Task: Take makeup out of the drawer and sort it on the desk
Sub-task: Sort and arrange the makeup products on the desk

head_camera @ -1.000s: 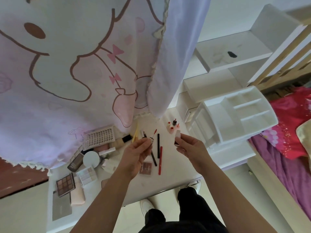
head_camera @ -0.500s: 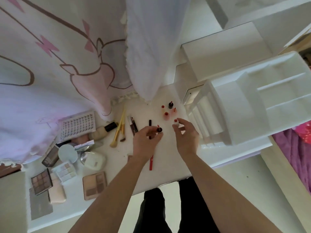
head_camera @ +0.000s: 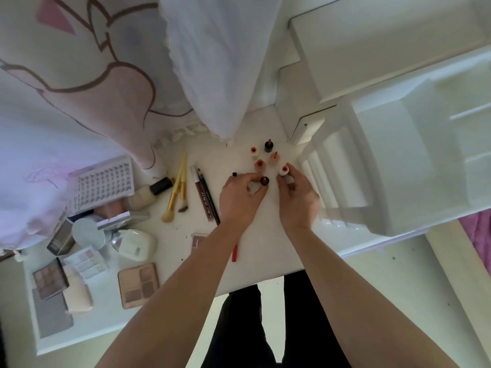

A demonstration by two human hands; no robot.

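Desk, white, carries makeup laid out by kind. Drawer unit, white plastic, stands at its right end; what is left inside cannot be told from this angle. Palettes lie at the left end near a lash tray. Brushes and liner pencils lie in rows toward the middle. Lipstick group, four small upright tubes showing red or pink tops, stands near the back, just left of the drawer unit. Left hand pinches a dark-tipped lipstick between thumb and fingers, upright at the group's near edge. Right hand has its fingers curled round a white lipstick with a red tip, just beside the group. Whether either tube touches the desk cannot be told. Step in hand, by judgement: adding two lipsticks to their kind. Next move calls for seating each tube square on its base and letting go gently, as narrow tubes standing close together would topple easily.
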